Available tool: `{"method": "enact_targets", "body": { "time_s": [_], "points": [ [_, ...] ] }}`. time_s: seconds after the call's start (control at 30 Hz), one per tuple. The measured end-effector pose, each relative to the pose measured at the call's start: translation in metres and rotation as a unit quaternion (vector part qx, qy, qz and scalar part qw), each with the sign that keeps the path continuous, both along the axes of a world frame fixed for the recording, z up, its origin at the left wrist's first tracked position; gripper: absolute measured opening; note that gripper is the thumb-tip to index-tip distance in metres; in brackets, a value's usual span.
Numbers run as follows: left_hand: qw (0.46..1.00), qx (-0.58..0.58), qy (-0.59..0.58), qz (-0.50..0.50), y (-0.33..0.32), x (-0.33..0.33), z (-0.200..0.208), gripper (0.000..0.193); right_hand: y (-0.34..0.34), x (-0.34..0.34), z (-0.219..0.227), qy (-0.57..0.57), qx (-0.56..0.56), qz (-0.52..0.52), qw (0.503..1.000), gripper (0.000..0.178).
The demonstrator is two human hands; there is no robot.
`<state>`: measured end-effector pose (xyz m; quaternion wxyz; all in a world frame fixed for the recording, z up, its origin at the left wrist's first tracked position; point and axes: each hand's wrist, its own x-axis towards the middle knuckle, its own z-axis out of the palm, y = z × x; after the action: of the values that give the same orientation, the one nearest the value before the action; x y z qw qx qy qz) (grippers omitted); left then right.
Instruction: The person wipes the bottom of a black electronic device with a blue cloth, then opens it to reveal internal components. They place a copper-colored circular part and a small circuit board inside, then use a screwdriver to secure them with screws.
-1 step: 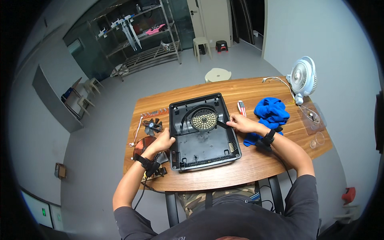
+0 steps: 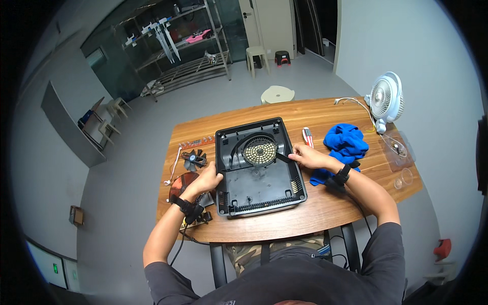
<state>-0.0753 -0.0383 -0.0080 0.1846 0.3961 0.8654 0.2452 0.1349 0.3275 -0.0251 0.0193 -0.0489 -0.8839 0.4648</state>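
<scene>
Hardly anything has moved: our left hand's (image 2: 207,178) fingers grip the rectangular black plastic housing (image 2: 254,184) on the brown wood-grain tabletop (image 2: 330,211); our right hand's (image 2: 306,156) pinch a flat black strip (image 2: 282,158) beside its round vent (image 2: 260,151). We'd best brace firmly, working gently.

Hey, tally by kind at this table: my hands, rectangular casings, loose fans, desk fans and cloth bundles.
Bare hands, left hand and right hand: 2
Black rectangular plastic casing: 1
Loose fan with black blades: 1
Pale round desk fan: 1
Crumpled blue cloth bundle: 1
Total: 6
</scene>
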Motion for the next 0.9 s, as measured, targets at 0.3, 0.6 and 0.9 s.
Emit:
{"method": "enact_targets", "body": {
  "time_s": [0.3, 0.6, 0.9],
  "points": [
    [0.997, -0.076, -0.012, 0.003, 0.004, 0.009, -0.011, 0.052, -0.001, 0.0, -0.001, 0.012, 0.085, -0.004, 0.996, 0.037],
    [0.996, -0.084, 0.026, 0.014, 0.011, 0.002, -0.027, 0.053, -0.004, 0.003, 0.005, 0.004, 0.078, -0.038, 0.996, 0.035],
    [0.986, -0.15, 0.075, 0.003, 0.014, 0.018, -0.008, 0.056, -0.006, 0.002, 0.013, -0.048, 0.126, -0.013, 0.991, 0.039]
  ]
}}
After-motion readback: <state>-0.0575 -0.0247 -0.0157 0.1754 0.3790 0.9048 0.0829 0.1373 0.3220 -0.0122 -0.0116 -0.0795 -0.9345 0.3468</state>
